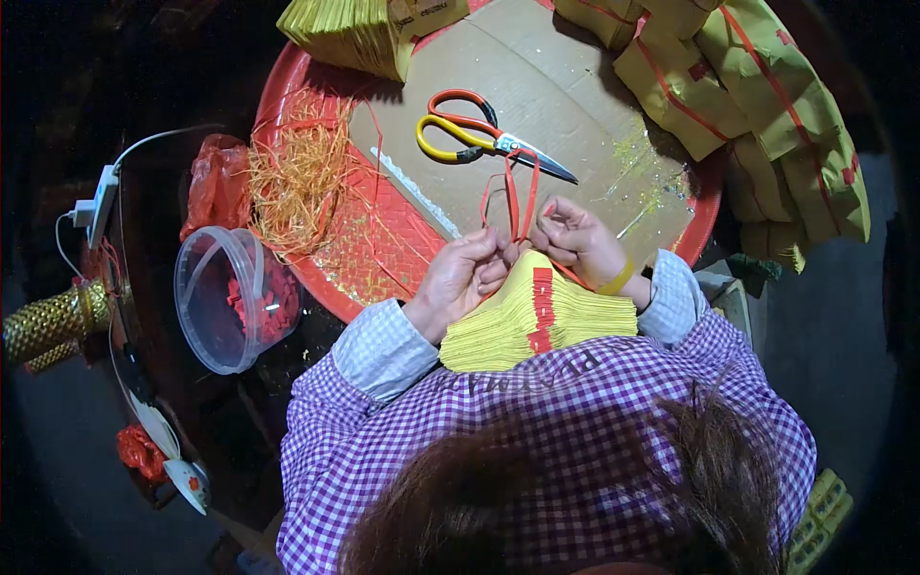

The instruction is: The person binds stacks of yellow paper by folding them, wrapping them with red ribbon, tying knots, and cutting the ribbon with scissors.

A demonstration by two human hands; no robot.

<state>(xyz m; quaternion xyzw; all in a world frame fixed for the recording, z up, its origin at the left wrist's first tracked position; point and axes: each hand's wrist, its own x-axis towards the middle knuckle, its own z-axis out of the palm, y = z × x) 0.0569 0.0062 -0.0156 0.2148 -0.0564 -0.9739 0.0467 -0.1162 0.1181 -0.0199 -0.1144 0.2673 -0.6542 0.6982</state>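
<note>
A fanned stack of yellow paper sheets (489, 331), with red paper pieces down its middle, rests against my checked top. My left hand (460, 276) is closed at the upper left edge of the stack, its fingertips pinching a red ribbon (530, 196). On the other side my right hand (586, 247) is closed too, thumb and fingers pinched on the same ribbon. Loops of the ribbon rise between the hands, and one length runs along the stack's top edge. Beyond them, scissors (479, 134) with red and yellow handles lie on the cardboard (565, 86).
A red round tray (711, 206) holds the cardboard and a heap of orange strands (305, 172). Tied yellow paper bundles (767, 105) crowd the right; another stack (345, 34) stands at top left. A clear bucket (203, 321) with red pieces and a power strip (101, 206) are leftward.
</note>
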